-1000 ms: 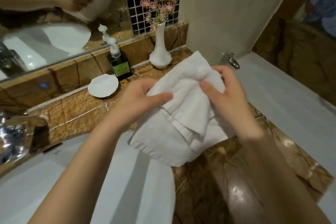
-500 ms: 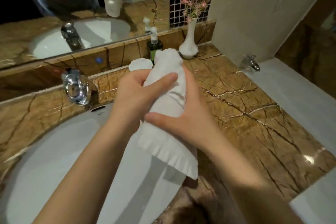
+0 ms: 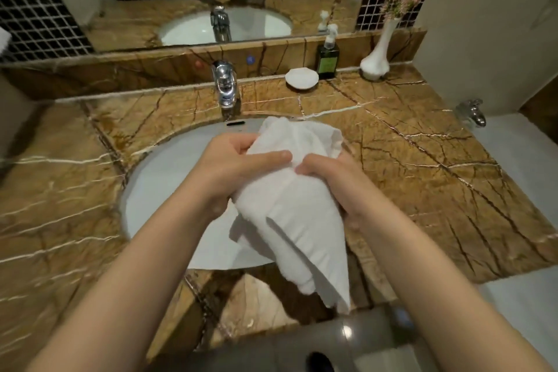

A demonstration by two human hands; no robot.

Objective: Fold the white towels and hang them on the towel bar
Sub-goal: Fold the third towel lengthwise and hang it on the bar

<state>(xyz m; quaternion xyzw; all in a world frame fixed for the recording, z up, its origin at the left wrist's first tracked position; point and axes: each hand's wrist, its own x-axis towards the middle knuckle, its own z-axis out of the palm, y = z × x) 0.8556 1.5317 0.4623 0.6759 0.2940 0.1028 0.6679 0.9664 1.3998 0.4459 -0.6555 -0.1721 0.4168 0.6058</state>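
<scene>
White terry cloth, a soft half-folded towel point(image 3: 290, 205), is held in the air over the near rim of the oval white sink point(image 3: 169, 190) that is set into the brown veined marble tabletop point(image 3: 422, 175). It touches neither basin nor stone, as far as can be seen. Its long axis runs from the far side, by the chrome tap point(image 3: 225, 84), down toward the tabletop's near edge, where the loose tail hangs past the edge and slightly right.

Both hands clamp the upper half of the bundle. The left hand point(image 3: 229, 166) wraps it from the left with the thumb laid across the top; the right hand point(image 3: 335, 181) closes on it from the right, fingers tucked under. The two thumbs nearly meet at the middle, so neither hand is nearer; the free cloth lies below and toward the person.

No towel bar shows. My judgement is that folding is not finished: the hanging tail looks uneven, and squaring it likely means bringing that lower end up along the same axis.
</scene>
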